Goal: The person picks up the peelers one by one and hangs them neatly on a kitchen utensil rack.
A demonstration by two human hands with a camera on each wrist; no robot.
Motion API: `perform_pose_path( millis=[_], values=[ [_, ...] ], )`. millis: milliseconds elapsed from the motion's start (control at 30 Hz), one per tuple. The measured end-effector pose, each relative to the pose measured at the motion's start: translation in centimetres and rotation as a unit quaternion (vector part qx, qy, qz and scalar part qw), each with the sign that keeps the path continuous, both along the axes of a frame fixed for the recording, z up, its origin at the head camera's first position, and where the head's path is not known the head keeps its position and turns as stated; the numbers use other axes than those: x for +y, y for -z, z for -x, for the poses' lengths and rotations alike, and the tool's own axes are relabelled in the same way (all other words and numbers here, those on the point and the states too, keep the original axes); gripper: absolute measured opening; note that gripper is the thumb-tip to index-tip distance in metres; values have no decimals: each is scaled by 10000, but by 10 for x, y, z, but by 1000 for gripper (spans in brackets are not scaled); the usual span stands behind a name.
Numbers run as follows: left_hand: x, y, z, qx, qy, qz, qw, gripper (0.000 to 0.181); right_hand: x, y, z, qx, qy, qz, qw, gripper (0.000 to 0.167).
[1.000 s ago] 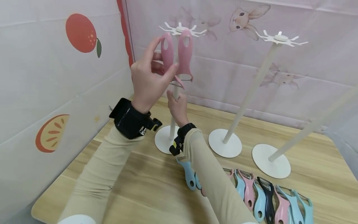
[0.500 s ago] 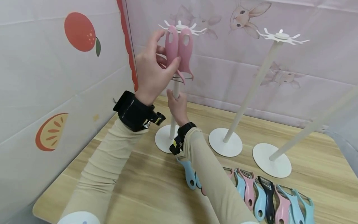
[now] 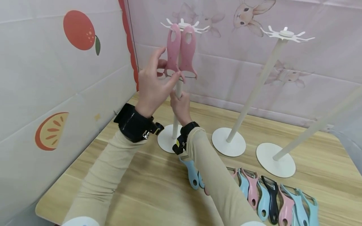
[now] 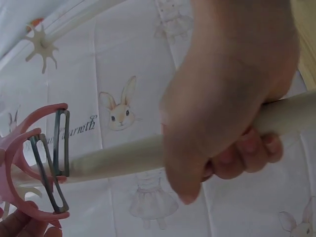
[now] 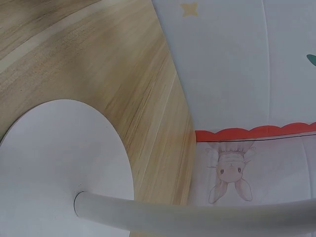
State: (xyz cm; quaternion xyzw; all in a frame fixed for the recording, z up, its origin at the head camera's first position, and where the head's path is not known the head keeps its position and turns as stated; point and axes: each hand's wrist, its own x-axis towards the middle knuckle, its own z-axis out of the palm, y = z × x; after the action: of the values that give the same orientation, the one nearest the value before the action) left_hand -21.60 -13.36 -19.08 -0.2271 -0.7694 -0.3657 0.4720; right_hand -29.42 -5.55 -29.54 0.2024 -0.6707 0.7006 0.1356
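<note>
Two pink peelers hang side by side from the left white stand's hooked top [image 3: 182, 24], blades downward. My left hand [image 3: 152, 81] is at the lower end of the left pink peeler [image 3: 173, 50], thumb in front and fingers at its side, loosely spread. The other pink peeler [image 3: 188, 50] hangs just to the right. Below them my right hand [image 3: 181, 105] grips the stand's pole, its fingers wrapped round it. In the left wrist view, the right hand [image 4: 222, 108] holds the pole, and both metal blades [image 4: 61, 143] show. The right wrist view shows the pole [image 5: 197, 217] but no hand.
Two more white stands, a middle one [image 3: 229, 141] and a right one [image 3: 275, 160], stand on the wooden table [image 3: 141, 194]. Several blue, pink and black peelers [image 3: 272, 197] lie in a row at the front right, partly behind my right forearm. Printed cloths cover the walls.
My left hand brought the left pink peeler up and right against the hooked top, then slid down its handle to the blade end. My right hand stays on the pole.
</note>
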Motion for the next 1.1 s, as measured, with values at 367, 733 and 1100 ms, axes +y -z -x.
perform_pose_path(
  millis=[367, 733, 1100],
  values=[
    [-18, 55, -24, -266, -28, -82, 9996, 46, 3, -1, -2, 119, 82, -137, 9998, 44],
    [-15, 132, -70, -278, 187, 1326, 9906, 10, 0, -2, -4, 388, 109, -238, 9989, 48],
    [3, 179, -97, -1595, 1142, 4860, 8517, 5, -1, 0, -3, 222, 7, -157, 9996, 46]
  ],
)
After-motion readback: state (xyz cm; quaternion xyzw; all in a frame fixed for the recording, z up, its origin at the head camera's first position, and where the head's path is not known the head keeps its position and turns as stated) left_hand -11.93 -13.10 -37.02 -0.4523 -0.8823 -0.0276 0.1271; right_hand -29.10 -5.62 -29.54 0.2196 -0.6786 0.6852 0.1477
